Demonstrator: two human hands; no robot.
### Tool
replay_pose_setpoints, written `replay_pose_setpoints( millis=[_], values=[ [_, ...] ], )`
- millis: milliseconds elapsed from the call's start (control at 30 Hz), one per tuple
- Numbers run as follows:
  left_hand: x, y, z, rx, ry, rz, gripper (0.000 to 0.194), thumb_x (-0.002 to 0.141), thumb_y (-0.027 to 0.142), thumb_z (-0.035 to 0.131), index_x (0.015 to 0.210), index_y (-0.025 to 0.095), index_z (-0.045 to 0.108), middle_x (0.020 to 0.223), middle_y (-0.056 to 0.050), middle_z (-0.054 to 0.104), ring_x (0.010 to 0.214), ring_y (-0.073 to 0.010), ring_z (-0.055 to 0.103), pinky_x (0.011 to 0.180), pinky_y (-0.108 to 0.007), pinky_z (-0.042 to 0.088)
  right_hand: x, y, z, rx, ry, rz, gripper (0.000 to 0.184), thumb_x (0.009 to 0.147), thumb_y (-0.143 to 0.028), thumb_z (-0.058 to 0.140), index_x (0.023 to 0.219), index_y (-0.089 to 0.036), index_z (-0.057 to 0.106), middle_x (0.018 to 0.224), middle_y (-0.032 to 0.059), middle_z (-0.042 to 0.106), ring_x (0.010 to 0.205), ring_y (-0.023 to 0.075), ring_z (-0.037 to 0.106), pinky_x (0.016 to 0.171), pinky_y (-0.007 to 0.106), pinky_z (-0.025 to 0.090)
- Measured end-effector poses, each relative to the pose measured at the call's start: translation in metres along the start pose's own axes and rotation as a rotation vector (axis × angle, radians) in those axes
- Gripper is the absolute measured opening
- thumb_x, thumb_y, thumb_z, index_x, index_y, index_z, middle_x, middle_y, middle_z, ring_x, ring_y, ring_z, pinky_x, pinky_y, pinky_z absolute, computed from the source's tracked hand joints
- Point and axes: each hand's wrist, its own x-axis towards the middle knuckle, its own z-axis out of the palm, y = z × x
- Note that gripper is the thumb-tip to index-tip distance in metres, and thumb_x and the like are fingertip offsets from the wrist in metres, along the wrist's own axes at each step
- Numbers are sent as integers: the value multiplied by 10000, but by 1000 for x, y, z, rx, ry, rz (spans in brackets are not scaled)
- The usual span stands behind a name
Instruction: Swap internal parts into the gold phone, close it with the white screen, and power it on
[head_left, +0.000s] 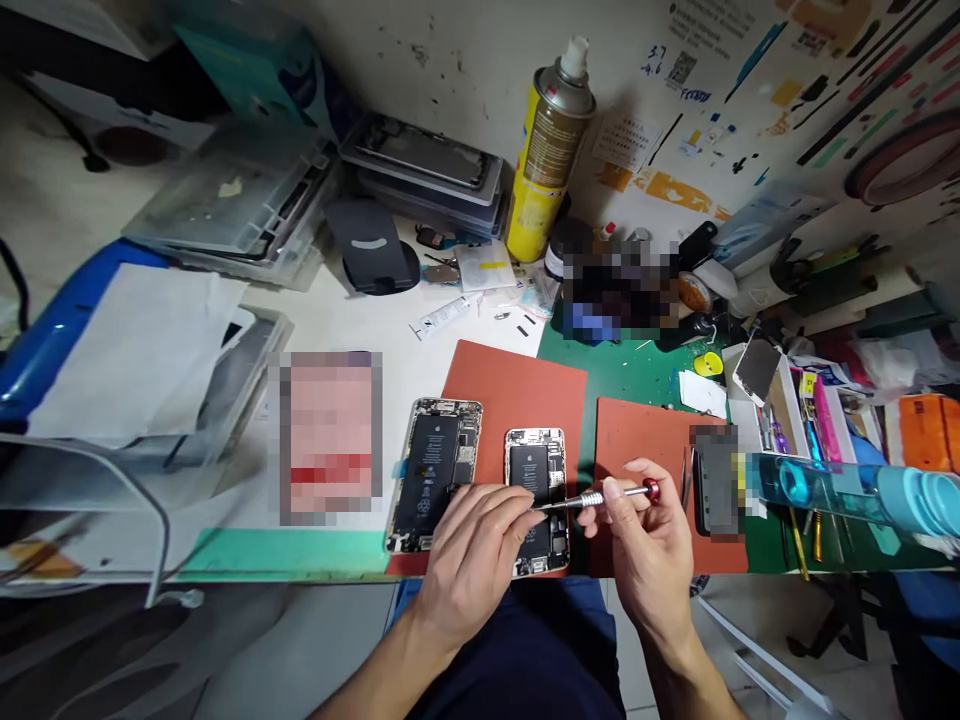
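Two opened phones lie on a red mat (517, 385) at the table's front edge: a larger one (433, 472) on the left and a smaller one (534, 470) beside it, both showing black batteries. My right hand (645, 545) is closed on a silver screwdriver (600, 497) with a red cap, held nearly level, its tip pointing left over the smaller phone. My left hand (476, 555) rests on the smaller phone's lower left part, fingers curled and pinched round the screwdriver's tip.
A second red mat (645, 430) lies right of the phones on a green mat (622, 365). A yellow spray can (546, 150) stands at the back. Stacked phone housings (427, 170), plastic trays (232, 200), papers (135, 350) and tool boxes (817, 420) crowd the table.
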Motion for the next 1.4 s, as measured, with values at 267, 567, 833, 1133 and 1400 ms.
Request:
replay_pose_setpoints(
  millis=[267,567,833,1133,1400],
  values=[
    [0,-1,0,-22,8,15,248,959,2,700,1139,169,664,936,-51,782,872,-182,737,818,-347,585,-3,2,-1,8,-7,-13,336,1014,-385,763,1222,-279,521,756,-42,735,644,169,740,665,315,632],
    [1,-1,0,-21,5,6,223,983,29,680,1131,196,673,929,-36,792,845,-181,754,810,-347,583,-9,-4,1,-102,59,-107,326,998,-383,778,1198,-284,540,823,-29,763,651,175,764,647,320,667],
    [0,-1,0,-24,-6,17,269,955,-21,693,1136,176,667,937,-43,777,865,-177,721,820,-351,573,-11,-8,4,-132,67,-135,314,991,-356,786,1184,-268,555,835,-21,765,632,166,755,644,313,668],
    [-2,-2,1,-26,-25,2,276,944,-29,700,1133,169,667,952,-48,777,879,-181,721,835,-354,563,-15,-14,7,-204,62,-258,239,1009,-289,765,1160,-271,580,863,-11,790,668,166,776,621,280,654],
    [-2,-2,1,-12,-26,18,276,933,-45,708,1129,146,666,957,-56,771,889,-178,710,838,-354,565,-16,-15,6,-223,65,-281,245,1012,-280,765,1168,-254,578,889,8,803,690,174,792,668,295,685]
  ],
)
